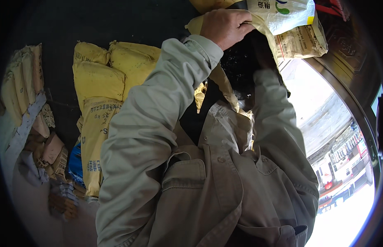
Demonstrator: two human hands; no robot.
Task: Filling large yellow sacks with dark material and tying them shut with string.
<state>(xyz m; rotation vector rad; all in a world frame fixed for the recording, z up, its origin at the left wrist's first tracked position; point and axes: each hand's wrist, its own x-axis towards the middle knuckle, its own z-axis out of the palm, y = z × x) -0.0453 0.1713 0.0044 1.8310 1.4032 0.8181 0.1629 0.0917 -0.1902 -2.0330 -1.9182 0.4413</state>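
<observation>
My left hand is closed on the folded rim of an open yellowish paper sack, held up at the top of the view. Inside the sack is a black, shiny surface; whether it is a liner or the contents I cannot tell. My right forearm reaches into the mouth of the sack. Deep shadow and blur hide the fingers of my right hand. Just beyond the rim lies a white plastic bag with green and yellow print, on top of a brown paper sack.
Full yellow sacks are stacked to the left, beside a blue bag. More sacks and torn cardboard lie at the far left. A dark carved panel and a bright doorway stand on the right.
</observation>
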